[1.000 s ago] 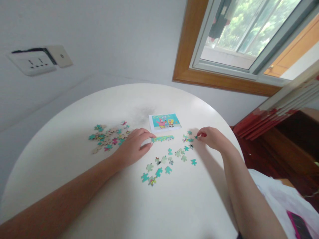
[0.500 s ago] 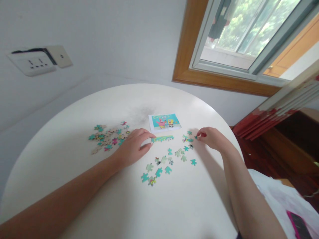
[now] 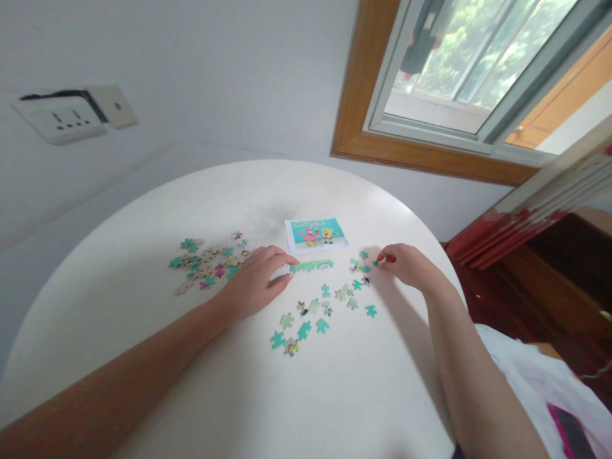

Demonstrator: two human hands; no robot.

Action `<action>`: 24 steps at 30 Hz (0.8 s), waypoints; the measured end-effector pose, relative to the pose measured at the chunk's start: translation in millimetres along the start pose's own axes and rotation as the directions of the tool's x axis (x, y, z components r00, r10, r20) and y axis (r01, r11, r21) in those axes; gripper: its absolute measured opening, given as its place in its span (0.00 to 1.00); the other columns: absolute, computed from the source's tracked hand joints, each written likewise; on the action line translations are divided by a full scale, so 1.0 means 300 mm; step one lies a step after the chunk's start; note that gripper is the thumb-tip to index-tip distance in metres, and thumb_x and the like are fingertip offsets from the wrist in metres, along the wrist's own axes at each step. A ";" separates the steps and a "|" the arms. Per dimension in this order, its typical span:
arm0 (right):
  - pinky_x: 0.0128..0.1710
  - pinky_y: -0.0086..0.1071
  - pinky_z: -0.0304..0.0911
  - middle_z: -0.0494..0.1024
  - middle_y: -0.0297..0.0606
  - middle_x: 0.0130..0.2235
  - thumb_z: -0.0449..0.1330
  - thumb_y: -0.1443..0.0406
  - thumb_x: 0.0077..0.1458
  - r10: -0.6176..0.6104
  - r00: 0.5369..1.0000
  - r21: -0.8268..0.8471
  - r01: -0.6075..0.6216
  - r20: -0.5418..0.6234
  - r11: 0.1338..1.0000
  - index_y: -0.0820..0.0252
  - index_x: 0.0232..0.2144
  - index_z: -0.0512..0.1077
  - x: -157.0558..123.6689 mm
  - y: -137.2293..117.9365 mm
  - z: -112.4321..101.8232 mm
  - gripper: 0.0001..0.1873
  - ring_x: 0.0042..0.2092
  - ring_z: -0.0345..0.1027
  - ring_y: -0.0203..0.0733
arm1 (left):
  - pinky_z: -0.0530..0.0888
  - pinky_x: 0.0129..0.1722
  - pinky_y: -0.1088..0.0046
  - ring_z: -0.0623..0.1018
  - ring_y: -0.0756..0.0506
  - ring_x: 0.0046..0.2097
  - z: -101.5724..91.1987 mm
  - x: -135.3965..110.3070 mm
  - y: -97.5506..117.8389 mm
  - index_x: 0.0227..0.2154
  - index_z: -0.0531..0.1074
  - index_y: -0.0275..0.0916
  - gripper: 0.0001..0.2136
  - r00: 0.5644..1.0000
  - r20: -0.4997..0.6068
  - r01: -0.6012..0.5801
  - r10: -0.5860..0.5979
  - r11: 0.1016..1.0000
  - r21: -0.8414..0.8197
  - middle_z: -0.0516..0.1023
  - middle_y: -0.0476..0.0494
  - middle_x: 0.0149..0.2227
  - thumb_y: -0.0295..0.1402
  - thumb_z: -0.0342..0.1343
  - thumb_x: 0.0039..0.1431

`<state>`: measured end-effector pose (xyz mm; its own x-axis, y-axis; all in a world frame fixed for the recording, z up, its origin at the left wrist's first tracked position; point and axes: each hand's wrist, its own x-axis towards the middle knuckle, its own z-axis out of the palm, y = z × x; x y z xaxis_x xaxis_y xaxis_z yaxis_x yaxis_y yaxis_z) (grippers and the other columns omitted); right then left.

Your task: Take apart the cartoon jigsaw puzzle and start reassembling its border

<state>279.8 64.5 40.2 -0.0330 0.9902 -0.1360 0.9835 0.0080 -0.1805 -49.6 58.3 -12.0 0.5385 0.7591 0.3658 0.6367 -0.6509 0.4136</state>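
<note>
My left hand rests on the table, thumb and fingers apart, its index fingertip at the left end of a joined strip of jigsaw puzzle pieces. Just beyond the strip lies the reference picture card with pink and yellow cartoon figures on turquoise. To the right, my right hand pinches a small turquoise puzzle piece low over the table, beside a little cluster of pieces. Loose pieces, turquoise and pale green, such as this one, are scattered nearer to me.
A pile of mixed pieces lies left of my left hand on the round white table. Behind the table are a wall with a socket and a wood-framed window. A pink-edged phone lies on white cloth at lower right.
</note>
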 end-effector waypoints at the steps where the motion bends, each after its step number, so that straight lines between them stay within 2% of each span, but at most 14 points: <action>1: 0.33 0.27 0.57 0.78 0.37 0.34 0.58 0.68 0.51 -0.002 1.000 -0.001 0.002 0.001 1.000 0.60 0.37 0.78 0.001 0.000 0.001 0.11 0.33 0.68 0.37 | 0.66 0.50 0.63 0.70 0.42 0.47 0.000 0.000 0.000 0.45 0.71 0.41 0.11 1.000 -0.003 -0.004 0.004 1.000 -0.001 0.72 0.43 0.44 0.32 0.49 0.61; 24: 0.32 0.27 0.56 0.78 0.37 0.34 0.58 0.68 0.52 0.009 1.000 0.009 -0.009 0.001 1.000 0.61 0.37 0.78 -0.007 -0.010 -0.007 0.11 0.33 0.67 0.37 | 0.66 0.50 0.64 0.70 0.42 0.47 0.002 -0.003 -0.002 0.44 0.71 0.41 0.11 1.000 -0.022 -0.010 0.010 1.000 -0.004 0.72 0.43 0.44 0.32 0.50 0.61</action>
<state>277.3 62.8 43.2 -0.0246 0.9901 -0.1383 0.9822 -0.0019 -0.1878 -50.1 58.1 -13.1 0.5324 0.7524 0.3879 0.6289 -0.6583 0.4137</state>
